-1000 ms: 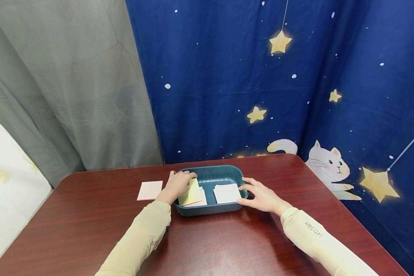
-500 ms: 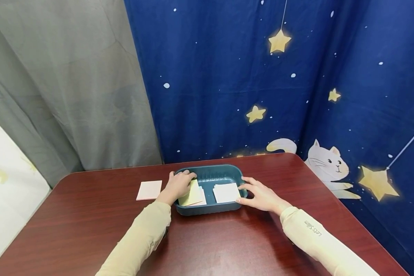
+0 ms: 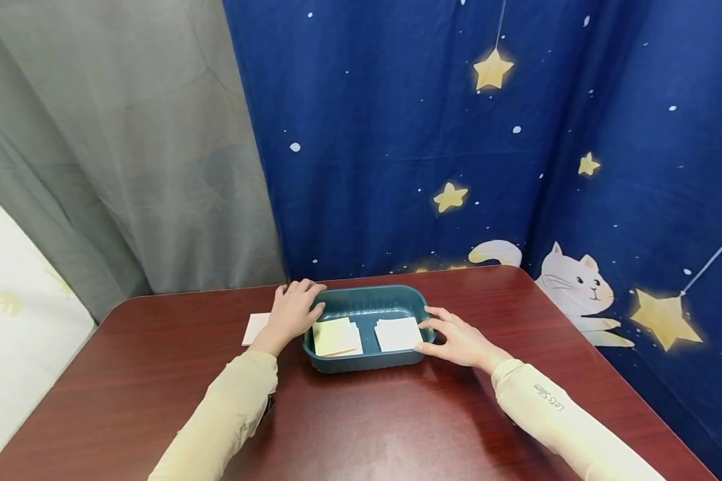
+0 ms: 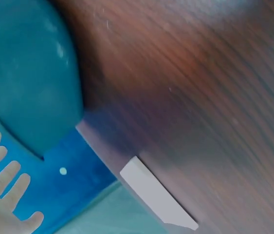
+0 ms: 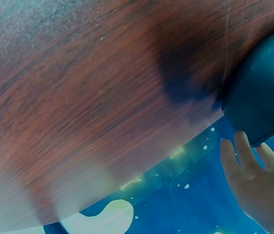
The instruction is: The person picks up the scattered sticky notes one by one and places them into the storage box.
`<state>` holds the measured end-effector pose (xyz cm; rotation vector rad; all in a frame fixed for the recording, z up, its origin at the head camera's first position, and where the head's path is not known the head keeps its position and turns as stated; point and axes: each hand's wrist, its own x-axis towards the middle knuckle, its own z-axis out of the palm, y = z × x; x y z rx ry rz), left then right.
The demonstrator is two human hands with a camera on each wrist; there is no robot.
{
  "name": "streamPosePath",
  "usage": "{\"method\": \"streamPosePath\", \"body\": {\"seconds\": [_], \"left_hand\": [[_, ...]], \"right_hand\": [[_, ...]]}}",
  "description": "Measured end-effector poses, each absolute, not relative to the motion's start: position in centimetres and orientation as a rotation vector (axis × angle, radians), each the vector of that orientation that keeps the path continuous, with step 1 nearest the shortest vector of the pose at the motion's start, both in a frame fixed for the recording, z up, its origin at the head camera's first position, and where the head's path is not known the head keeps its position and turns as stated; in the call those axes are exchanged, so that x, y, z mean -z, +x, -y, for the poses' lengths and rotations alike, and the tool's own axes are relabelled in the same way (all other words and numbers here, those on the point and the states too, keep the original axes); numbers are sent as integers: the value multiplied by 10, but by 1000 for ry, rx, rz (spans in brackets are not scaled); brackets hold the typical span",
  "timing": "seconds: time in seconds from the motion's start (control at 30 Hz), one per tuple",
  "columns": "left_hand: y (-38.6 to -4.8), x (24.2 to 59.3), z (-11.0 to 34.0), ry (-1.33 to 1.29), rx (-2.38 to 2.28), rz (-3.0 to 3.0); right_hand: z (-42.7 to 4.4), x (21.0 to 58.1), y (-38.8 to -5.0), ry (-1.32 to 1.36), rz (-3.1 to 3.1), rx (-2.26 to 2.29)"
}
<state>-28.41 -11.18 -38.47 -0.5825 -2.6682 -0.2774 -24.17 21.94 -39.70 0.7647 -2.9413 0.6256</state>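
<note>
A dark teal plastic basket (image 3: 367, 361) stands on the table with its long side towards me. On its left lies a yellow sticky-note pad (image 3: 332, 336), overlapping paler paper squares. White paper squares (image 3: 398, 334) form a stack on the right. My left hand (image 3: 291, 310) spreads its fingers at the basket's left end, holding nothing; the left wrist view also has its extended fingers (image 4: 11, 187). At the right end, my right hand (image 3: 459, 339) rests its fingers and thumb around the rim, fingers fairly straight. A pale pink pad (image 3: 255, 328) lies left of the basket, partly behind the left hand.
The reddish-brown wooden table (image 3: 373, 427) ends just behind the basket. A grey curtain (image 3: 126, 153) and a blue starry curtain (image 3: 385, 133) hang past its far edge.
My left hand has released the yellow pad and moved left and back to the basket's left end. The yellow pad now lies flat in the basket. The right hand stays put.
</note>
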Motion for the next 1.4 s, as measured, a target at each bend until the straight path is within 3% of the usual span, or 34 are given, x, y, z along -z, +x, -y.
{"method": "streamPosePath", "body": {"seconds": [0.5, 1.4], "left_hand": [[-273, 367, 132, -562, 302, 2591], [-262, 367, 165, -449, 305, 2466]], "right_hand": [[-220, 397, -240, 764, 2938, -611], [-221, 395, -238, 761, 2941, -626]]}}
